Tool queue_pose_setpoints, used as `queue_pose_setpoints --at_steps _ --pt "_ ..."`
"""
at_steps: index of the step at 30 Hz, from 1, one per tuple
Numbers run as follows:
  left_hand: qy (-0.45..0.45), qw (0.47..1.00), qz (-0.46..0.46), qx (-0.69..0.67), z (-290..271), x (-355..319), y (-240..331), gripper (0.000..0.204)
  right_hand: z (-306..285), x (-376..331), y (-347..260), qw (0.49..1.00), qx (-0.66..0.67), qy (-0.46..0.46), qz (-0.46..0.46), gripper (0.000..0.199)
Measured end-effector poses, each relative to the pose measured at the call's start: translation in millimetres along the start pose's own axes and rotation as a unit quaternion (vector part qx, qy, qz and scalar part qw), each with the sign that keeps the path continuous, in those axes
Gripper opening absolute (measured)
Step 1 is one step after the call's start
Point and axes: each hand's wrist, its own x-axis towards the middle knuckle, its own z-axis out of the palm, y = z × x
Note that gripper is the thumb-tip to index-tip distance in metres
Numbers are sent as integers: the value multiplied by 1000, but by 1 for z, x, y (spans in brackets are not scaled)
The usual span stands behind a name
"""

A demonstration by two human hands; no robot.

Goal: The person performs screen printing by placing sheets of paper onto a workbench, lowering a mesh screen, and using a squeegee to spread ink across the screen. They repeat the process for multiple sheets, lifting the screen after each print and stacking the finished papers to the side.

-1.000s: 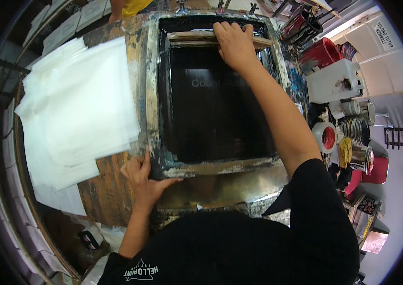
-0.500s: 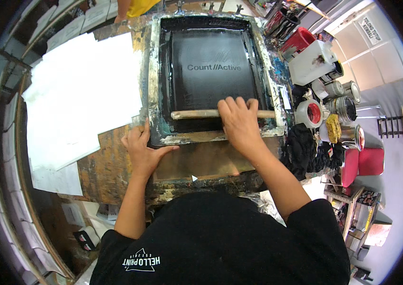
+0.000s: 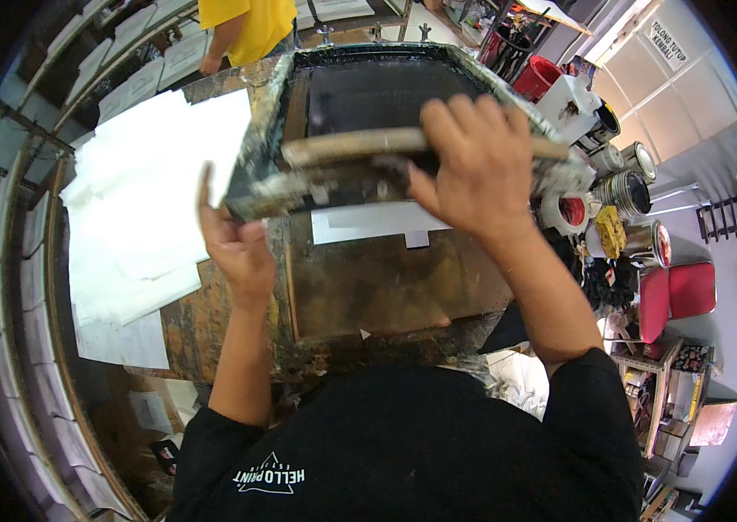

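Observation:
A screen printing frame (image 3: 268, 130), smeared with dark ink, is tilted with its near edge raised off the table. My left hand (image 3: 242, 252) grips its near left corner, thumb bent and one finger pointing up along the side. My right hand (image 3: 481, 165) is wrapped around the wooden handle of a squeegee (image 3: 342, 146), which lies across the near end of the frame. Its blade is mostly hidden, and this area is blurred by motion. Beneath the raised edge, a white sheet (image 3: 346, 228) shows on the brown printing board (image 3: 368, 283), beside a small grey tab (image 3: 418, 238).
Stacked white paper (image 3: 151, 209) covers the table's left side. Ink cans (image 3: 629, 196), a red bucket (image 3: 537, 78), a yellow sponge (image 3: 609, 230) and black rags (image 3: 609, 291) crowd the right. Racks line the far left. A person in a yellow shirt (image 3: 264, 30) stands beyond the table.
The frame's near edge has risen from the board, uncovering the white sheet. My left hand has taken hold of its corner, and my right hand has come up with the squeegee.

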Motion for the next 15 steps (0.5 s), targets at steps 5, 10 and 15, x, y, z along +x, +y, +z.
queue_pose_setpoints --at_steps 5,10,15 --pt "124 974 -155 111 -4 98 -101 39 -29 95 26 998 10 61 -24 39" --pt "-97 916 119 370 47 179 -222 34 -71 164 29 988 55 -109 94 54" --pt "-110 856 166 477 65 184 -259 21 -51 163 46 1000 -12 8 -27 62"
